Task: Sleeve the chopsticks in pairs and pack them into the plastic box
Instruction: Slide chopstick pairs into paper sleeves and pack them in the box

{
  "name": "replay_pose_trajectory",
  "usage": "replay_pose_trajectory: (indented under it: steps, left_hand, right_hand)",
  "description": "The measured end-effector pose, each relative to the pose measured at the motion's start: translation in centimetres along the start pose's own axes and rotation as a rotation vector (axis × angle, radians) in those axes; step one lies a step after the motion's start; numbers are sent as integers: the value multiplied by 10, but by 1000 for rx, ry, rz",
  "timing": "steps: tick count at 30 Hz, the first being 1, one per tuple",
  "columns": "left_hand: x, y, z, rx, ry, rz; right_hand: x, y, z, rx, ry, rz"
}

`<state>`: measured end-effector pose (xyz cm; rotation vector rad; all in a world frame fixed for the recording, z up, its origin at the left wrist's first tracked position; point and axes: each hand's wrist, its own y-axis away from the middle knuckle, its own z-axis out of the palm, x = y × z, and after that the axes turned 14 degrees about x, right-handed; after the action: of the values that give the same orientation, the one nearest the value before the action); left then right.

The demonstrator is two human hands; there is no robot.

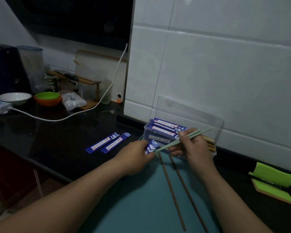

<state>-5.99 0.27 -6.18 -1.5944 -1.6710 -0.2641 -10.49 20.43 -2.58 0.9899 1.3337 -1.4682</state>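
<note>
Head view: sleeving step; left hand [134, 157] pinched a sleeve [151, 146], right hand [194, 147] gripped green chopsticks [173, 142], whose tips likely needed aligning next.

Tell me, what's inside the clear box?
Blue sleeves lie stacked in the box, with yellowish sticks at its right end. The right hand covers the middle, so what lies there is hidden.
</note>
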Motion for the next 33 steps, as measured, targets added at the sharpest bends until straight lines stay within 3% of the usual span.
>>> replay_pose_trajectory:
  steps: [4, 16, 26, 33]
  left_hand:
    - [4, 1, -2, -19, 79, -45]
    - [9, 4, 4, -47, 20, -15]
    - [13, 8, -5, 33, 41, 58]
    - [12, 9, -6, 57, 115, 68]
  right_hand:
    - [4, 2, 3, -3, 36, 12]
    - [19, 7, 13, -89, 101, 135]
    - [10, 4, 10, -64, 193, 54]
    - [-10, -14, 5, 108, 33, -34]
